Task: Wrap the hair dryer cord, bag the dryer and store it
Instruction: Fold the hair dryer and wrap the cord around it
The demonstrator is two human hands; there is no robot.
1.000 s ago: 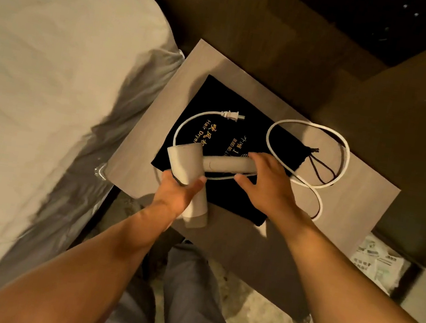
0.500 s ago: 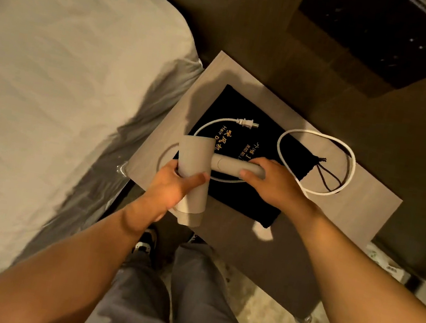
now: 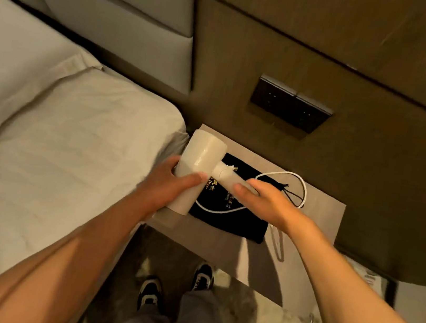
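A white hair dryer [image 3: 202, 157] is held up over the left end of the bedside table [image 3: 316, 218]. My left hand [image 3: 172, 183] grips its thick barrel from below. My right hand [image 3: 264, 200] is closed around the handle's end. The white cord [image 3: 303, 187] loops loosely on the table behind my right hand and trails across the black drawstring bag [image 3: 236, 220], which lies flat on the table with gold lettering. The plug [image 3: 233, 168] peeks out just behind the dryer's neck.
A bed with pale sheets [image 3: 55, 151] borders the table on the left. A dark socket panel [image 3: 290, 106] sits in the wooden wall above the table. My shoes [image 3: 176, 286] stand on the carpet below. Paper [image 3: 371, 279] lies at the right.
Both hands have lifted the dryer off the bag and carried it up and toward the table's left end. The view has tilted up, showing the wall and socket panel.
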